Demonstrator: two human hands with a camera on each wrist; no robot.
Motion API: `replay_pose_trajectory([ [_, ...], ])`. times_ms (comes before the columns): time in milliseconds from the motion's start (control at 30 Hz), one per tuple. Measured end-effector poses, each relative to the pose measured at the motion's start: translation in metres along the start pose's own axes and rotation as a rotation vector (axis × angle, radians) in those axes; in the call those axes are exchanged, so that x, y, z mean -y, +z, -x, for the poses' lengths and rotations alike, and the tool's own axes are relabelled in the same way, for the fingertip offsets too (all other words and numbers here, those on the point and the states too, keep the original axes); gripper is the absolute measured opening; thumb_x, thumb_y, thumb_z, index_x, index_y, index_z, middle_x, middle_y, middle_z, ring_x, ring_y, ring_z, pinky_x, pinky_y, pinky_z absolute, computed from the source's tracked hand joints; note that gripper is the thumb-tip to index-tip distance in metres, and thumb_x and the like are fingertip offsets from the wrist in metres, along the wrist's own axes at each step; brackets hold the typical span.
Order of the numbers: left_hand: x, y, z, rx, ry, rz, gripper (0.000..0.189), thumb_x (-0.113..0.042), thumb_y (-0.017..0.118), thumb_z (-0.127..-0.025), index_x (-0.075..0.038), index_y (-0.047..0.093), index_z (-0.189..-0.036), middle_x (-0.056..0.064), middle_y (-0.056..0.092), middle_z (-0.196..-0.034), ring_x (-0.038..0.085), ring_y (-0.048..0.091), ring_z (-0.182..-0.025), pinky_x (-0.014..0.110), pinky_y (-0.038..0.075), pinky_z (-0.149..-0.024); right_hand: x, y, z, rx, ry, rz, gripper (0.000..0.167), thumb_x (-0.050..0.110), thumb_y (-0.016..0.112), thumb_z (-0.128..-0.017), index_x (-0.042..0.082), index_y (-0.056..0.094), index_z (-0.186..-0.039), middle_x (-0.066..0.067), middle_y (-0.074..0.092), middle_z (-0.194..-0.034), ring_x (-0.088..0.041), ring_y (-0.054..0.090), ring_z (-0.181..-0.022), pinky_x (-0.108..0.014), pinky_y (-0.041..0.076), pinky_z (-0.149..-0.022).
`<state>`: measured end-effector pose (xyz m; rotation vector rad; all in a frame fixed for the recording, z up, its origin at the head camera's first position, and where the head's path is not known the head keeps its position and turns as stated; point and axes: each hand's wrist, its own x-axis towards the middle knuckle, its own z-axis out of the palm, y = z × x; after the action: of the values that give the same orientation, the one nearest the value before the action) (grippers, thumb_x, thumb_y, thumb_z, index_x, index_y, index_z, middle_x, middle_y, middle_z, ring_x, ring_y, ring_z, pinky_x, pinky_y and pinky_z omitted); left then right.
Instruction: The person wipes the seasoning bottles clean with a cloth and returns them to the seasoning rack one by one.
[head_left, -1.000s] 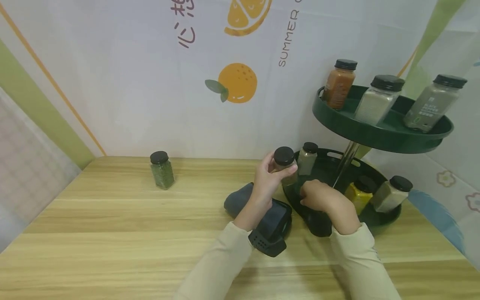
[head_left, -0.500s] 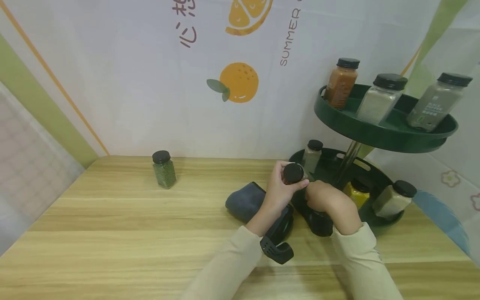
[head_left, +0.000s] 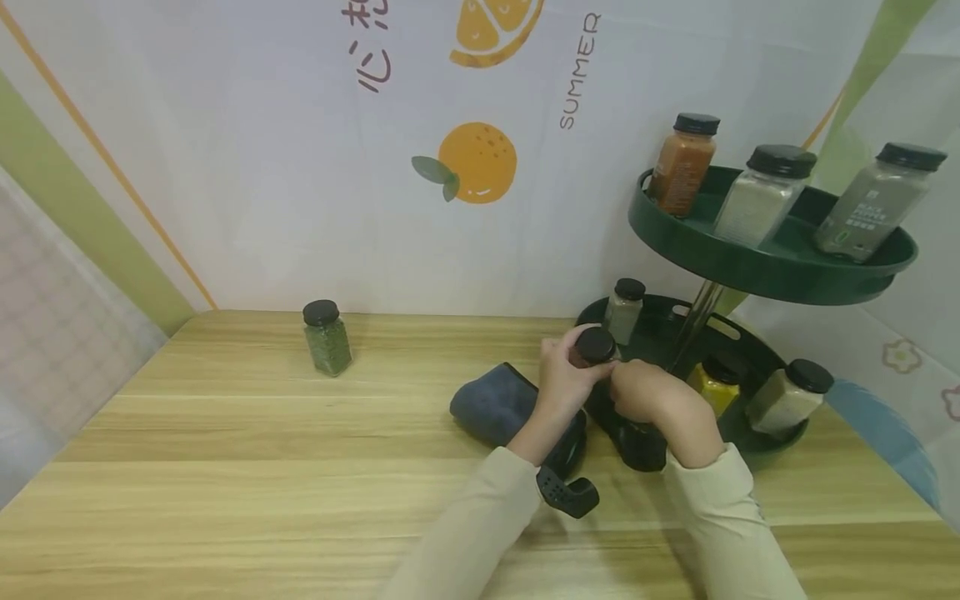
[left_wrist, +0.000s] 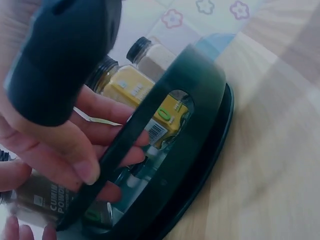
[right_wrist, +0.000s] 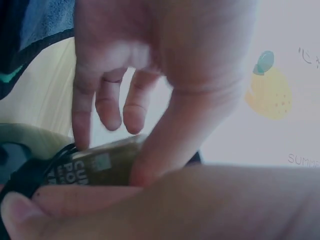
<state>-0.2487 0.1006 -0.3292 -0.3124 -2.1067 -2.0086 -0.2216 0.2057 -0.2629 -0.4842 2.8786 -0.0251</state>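
In the head view my left hand (head_left: 564, 383) holds a spice jar with a black cap (head_left: 597, 345) at the near left rim of the lower dark green tray (head_left: 651, 340). The label on this jar (left_wrist: 56, 199) reads cumin powder in the left wrist view. My right hand (head_left: 660, 404) grips the tray's rim (left_wrist: 202, 85), with the fingers through the handle slot and the thumb (left_wrist: 86, 170) outside. In the right wrist view the left hand (right_wrist: 145, 85) has its thumb and fingers about the cumin jar (right_wrist: 115, 165), which lies over the rim.
A yellow jar (head_left: 715, 387), a pale jar (head_left: 791, 396) and a greyish jar (head_left: 624, 312) stand in the lower tray. Three jars occupy the upper tray (head_left: 750, 265). A green herb jar (head_left: 327, 346) stands on the table's left. Dark blue fabric (head_left: 491, 404) lies under the left forearm.
My left hand has carried the cumin jar rightward and down to the lower tray's rim, close by the right hand. The right hand keeps its grip on the rim.
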Motion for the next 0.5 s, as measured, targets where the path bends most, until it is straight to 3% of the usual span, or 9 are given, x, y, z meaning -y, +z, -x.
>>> replay_pose_trajectory([
  [167, 0.0038, 0.0027, -0.0037, -0.007, 0.0, -0.071, 0.052, -0.011, 0.079, -0.072, -0.019, 0.062, -0.12, -0.003, 0.045, -0.058, 0.003, 0.039, -0.052, 0.016, 0.033, -0.048, 0.0006, -0.0003, -0.0011, -0.003, -0.011, 0.01, 0.019, -0.003, 0.057, -0.077, 0.006, 0.055, -0.061, -0.002, 0.046, -0.059, -0.016, 0.044, -0.054, -0.025, 0.037, -0.051],
  [300, 0.0061, 0.0023, -0.0042, -0.003, -0.028, -0.052, 0.053, -0.016, 0.077, -0.075, -0.016, 0.058, -0.125, -0.005, 0.043, -0.058, 0.003, 0.04, -0.053, 0.016, 0.034, -0.049, 0.0004, 0.0, -0.0008, 0.007, -0.005, 0.01, 0.02, -0.004, 0.056, -0.077, 0.006, 0.057, -0.06, -0.001, 0.048, -0.058, -0.016, 0.044, -0.054, -0.024, 0.036, -0.05],
  [500, 0.0105, 0.0029, -0.005, 0.048, -0.065, -0.033, 0.053, -0.018, 0.072, -0.081, -0.014, 0.053, -0.131, 0.002, 0.057, -0.066, 0.002, 0.046, -0.059, 0.015, 0.038, -0.056, 0.0008, 0.001, 0.0005, 0.027, 0.009, -0.01, 0.018, -0.004, 0.055, -0.078, 0.005, 0.061, -0.064, -0.003, 0.053, -0.059, -0.016, 0.049, -0.054, -0.025, 0.039, -0.05],
])
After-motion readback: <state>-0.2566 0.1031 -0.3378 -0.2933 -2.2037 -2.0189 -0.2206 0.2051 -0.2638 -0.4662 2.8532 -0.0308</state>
